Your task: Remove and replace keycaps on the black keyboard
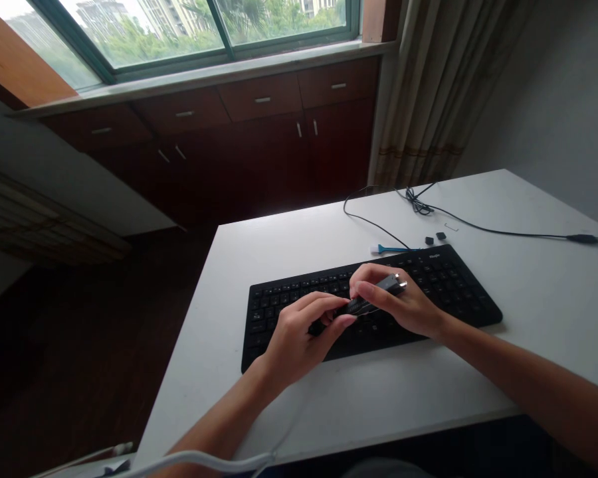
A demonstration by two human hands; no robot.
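Note:
A black keyboard [379, 340] lies on the white table, with both my hands above its middle. My left hand [299, 332] is closed, thumb and fingers pinching a narrow black ribbed piece [357, 306]; a thin pale line runs along its lower edge. My right hand [411, 309] is closed around a dark grey tool [391, 284] with two silver metal prongs at its upper end. The tool and the ribbed piece meet between my hands; whether they are joined I cannot tell. My fingers hide part of both.
Behind the keyboard lie a blue brush [391, 249] with white bristles, two loose black keycaps [435, 238] and a thin bent wire [451, 227]. A bundled black cable [418, 201] reaches right to its plug [583, 239]. A white cable [204, 459] crosses the near left.

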